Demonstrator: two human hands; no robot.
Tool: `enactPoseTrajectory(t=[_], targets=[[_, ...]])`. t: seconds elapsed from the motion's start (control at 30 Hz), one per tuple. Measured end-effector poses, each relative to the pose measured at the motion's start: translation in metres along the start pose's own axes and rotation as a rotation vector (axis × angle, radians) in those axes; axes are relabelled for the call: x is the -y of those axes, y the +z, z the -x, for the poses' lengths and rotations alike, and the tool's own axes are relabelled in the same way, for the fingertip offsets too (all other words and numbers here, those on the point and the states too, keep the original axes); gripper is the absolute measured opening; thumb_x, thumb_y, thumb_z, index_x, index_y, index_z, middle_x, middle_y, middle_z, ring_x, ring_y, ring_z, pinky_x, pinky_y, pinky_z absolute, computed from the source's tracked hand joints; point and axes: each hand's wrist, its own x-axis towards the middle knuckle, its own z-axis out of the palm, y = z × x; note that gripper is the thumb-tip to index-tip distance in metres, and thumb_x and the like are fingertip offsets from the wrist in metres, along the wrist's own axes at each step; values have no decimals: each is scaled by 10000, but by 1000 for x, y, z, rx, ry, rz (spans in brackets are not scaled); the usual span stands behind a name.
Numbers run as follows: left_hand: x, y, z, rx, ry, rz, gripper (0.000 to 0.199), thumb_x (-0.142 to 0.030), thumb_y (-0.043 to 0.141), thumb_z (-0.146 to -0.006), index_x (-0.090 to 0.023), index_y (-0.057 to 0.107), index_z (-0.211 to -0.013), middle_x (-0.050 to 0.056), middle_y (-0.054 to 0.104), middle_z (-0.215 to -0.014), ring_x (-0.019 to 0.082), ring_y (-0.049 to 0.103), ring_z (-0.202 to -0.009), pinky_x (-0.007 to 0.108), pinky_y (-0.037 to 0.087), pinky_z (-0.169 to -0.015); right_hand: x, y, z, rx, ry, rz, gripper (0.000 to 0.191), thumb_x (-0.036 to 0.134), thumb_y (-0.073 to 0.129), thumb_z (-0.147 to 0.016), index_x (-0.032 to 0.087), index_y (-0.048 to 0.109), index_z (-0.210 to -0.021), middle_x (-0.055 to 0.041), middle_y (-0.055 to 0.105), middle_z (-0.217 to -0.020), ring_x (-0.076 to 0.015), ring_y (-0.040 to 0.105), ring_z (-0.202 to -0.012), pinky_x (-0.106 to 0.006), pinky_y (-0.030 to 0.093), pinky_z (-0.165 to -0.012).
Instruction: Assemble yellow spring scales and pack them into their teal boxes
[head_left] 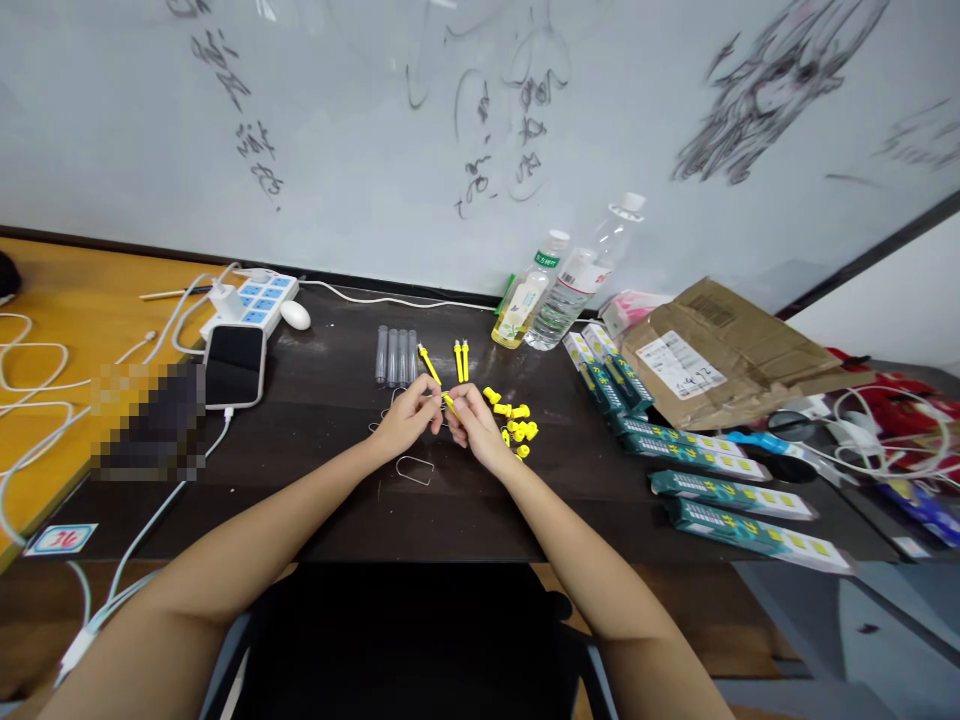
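My right hand (477, 424) pinches a small yellow plastic piece (448, 402) at its fingertips. Right beside it, my left hand (411, 414) is closed with thumb and forefinger together; what lies between them is too small to make out. Just beyond the hands are slim yellow sticks (462, 360), one more yellow stick (428, 362) near my left fingers, and a row of clear tubes (397, 357). Several loose yellow caps (519, 430) are scattered to the right of my right hand. A bent wire hook (415, 470) lies nearer me, and more thin wire shows partly behind my left hand.
At the back stand a drink bottle (523, 300) and a water bottle (576, 295). Long green-and-white boxes (731, 495) and a torn cardboard box (720, 350) occupy the right. Leftward are a phone (235, 366), a power strip (262, 302), a white mouse (295, 315) and cables.
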Motion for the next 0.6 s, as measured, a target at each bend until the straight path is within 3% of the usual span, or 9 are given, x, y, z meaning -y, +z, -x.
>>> enactPoseTrajectory(t=[0.6], targets=[[4, -1, 1, -1, 30, -6, 90, -279, 413, -904, -206, 376, -866, -105, 451, -466, 58, 380, -416, 178, 319, -504, -2, 0, 0, -8, 11, 12, 253, 472, 483, -891, 238, 403, -945, 96, 355, -598, -47, 286, -429, -144, 246, -368]])
